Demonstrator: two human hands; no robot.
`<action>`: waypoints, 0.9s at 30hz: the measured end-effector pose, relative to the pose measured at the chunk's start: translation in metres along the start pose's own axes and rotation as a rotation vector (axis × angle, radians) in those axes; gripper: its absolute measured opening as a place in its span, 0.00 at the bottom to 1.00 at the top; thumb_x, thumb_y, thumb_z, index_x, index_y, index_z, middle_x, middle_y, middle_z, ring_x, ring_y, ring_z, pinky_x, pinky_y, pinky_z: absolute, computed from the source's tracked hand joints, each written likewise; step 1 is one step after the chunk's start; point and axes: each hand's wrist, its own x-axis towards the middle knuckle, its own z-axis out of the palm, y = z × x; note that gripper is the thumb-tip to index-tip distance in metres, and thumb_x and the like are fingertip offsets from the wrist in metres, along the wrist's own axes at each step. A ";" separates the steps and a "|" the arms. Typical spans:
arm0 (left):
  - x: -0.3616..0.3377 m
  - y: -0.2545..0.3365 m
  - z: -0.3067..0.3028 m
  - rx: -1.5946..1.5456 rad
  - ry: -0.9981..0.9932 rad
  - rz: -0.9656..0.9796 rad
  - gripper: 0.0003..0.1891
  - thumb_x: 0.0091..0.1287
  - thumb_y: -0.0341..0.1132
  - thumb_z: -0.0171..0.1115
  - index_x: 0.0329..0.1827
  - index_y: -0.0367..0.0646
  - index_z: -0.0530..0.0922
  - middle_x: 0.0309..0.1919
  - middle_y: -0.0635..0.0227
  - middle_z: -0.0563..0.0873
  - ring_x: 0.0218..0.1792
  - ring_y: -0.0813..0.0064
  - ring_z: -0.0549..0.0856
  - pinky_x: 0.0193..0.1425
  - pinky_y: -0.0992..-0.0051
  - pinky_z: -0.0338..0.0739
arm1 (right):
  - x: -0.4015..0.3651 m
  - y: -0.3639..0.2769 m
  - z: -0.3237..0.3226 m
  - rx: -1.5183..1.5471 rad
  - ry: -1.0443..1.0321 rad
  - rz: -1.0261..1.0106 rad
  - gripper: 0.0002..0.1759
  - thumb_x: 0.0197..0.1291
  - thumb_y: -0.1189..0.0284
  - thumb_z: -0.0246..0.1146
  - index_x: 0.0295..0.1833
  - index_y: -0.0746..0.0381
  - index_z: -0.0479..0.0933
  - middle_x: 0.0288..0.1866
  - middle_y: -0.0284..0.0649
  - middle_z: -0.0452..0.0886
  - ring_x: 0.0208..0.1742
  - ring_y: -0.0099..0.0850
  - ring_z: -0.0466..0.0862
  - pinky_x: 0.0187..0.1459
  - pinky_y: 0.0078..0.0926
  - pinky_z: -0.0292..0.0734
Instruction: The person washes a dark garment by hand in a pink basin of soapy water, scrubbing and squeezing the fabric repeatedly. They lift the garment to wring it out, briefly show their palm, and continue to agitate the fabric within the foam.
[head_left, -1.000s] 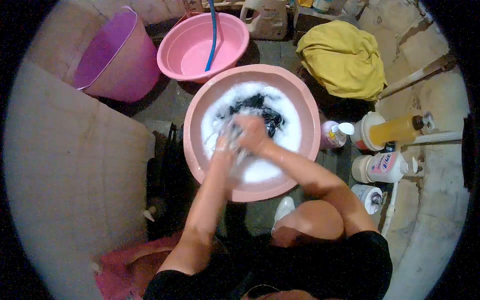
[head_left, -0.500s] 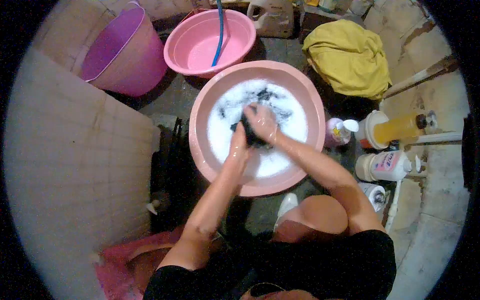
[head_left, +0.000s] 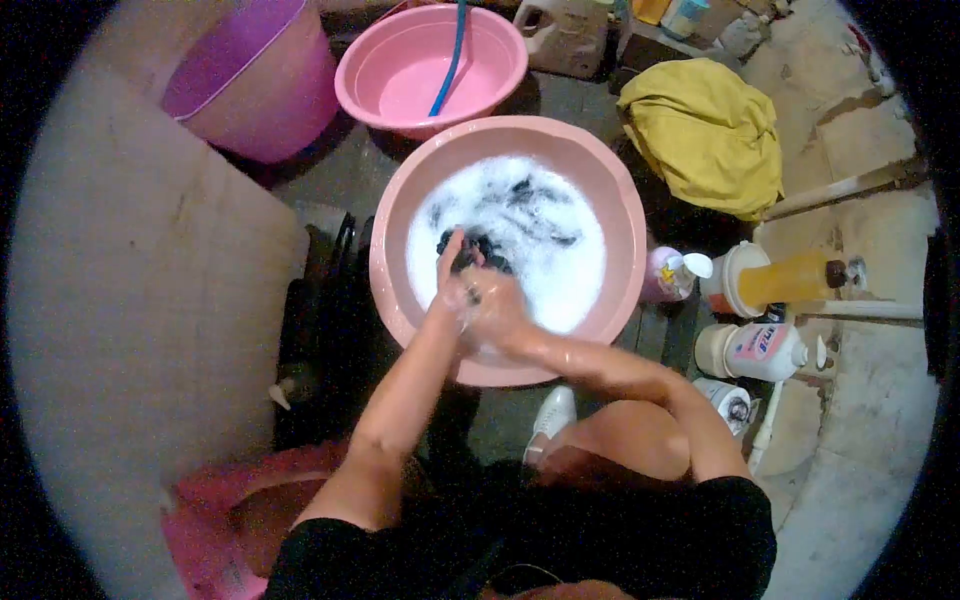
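Two soapy hands meet at the near left edge of the peach basin: left hand and right hand, fingers clenched together on a dark cloth, which bunches out just beyond the fingertips amid foam.

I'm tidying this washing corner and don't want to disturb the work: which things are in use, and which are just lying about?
In use: left hand, right hand, dark garment they grip, sudsy basin.
Lying about: yellow cloth, smaller pink basin, blue hose, purple bucket, orange-filled bottle, white bottle.
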 end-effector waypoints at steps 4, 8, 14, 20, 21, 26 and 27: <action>0.000 -0.021 0.075 0.085 0.487 -0.071 0.15 0.69 0.45 0.53 0.50 0.45 0.75 0.43 0.69 0.82 0.43 0.72 0.82 0.47 0.69 0.78 | 0.056 0.080 -0.048 0.205 -0.167 0.560 0.33 0.58 0.49 0.58 0.34 0.76 0.77 0.29 0.50 0.82 0.32 0.34 0.82 0.35 0.35 0.75; 0.014 0.017 0.090 0.433 0.291 -0.033 0.26 0.66 0.54 0.56 0.49 0.36 0.74 0.42 0.58 0.82 0.40 0.69 0.83 0.47 0.65 0.79 | 0.085 0.073 -0.074 0.204 0.053 0.719 0.39 0.59 0.44 0.55 0.44 0.77 0.77 0.40 0.51 0.82 0.41 0.37 0.82 0.45 0.34 0.75; 0.062 0.035 0.035 2.063 0.413 -0.101 0.26 0.59 0.45 0.64 0.47 0.31 0.66 0.43 0.42 0.81 0.45 0.47 0.82 0.48 0.59 0.77 | 0.085 0.105 -0.018 -0.331 0.087 0.406 0.28 0.60 0.57 0.58 0.50 0.74 0.67 0.47 0.62 0.74 0.49 0.57 0.75 0.53 0.47 0.69; 0.059 -0.005 -0.052 2.469 0.031 -0.191 0.16 0.63 0.39 0.53 0.44 0.34 0.75 0.44 0.47 0.82 0.50 0.54 0.81 0.53 0.58 0.75 | 0.059 0.161 0.024 -0.769 -0.199 -0.092 0.21 0.62 0.60 0.54 0.47 0.69 0.71 0.45 0.55 0.76 0.48 0.48 0.76 0.52 0.43 0.70; 0.059 -0.001 -0.040 2.357 0.027 -0.275 0.17 0.64 0.41 0.51 0.45 0.35 0.76 0.45 0.46 0.81 0.50 0.53 0.81 0.54 0.58 0.74 | 0.072 0.178 0.017 -0.691 -0.329 -0.026 0.21 0.61 0.60 0.54 0.46 0.69 0.73 0.45 0.55 0.77 0.47 0.48 0.77 0.50 0.43 0.71; 0.056 0.027 0.022 1.909 0.442 -0.173 0.27 0.68 0.51 0.48 0.55 0.34 0.74 0.52 0.43 0.78 0.54 0.46 0.77 0.60 0.57 0.68 | 0.134 0.141 -0.020 -0.537 -0.721 0.325 0.24 0.61 0.57 0.52 0.43 0.69 0.76 0.45 0.53 0.80 0.44 0.45 0.80 0.48 0.39 0.74; 0.062 0.021 0.006 1.793 0.599 0.090 0.28 0.68 0.55 0.50 0.52 0.35 0.75 0.50 0.48 0.80 0.53 0.51 0.78 0.60 0.58 0.68 | 0.112 0.127 -0.009 -0.471 -0.043 0.216 0.23 0.59 0.57 0.55 0.41 0.69 0.76 0.40 0.51 0.80 0.41 0.44 0.80 0.44 0.38 0.74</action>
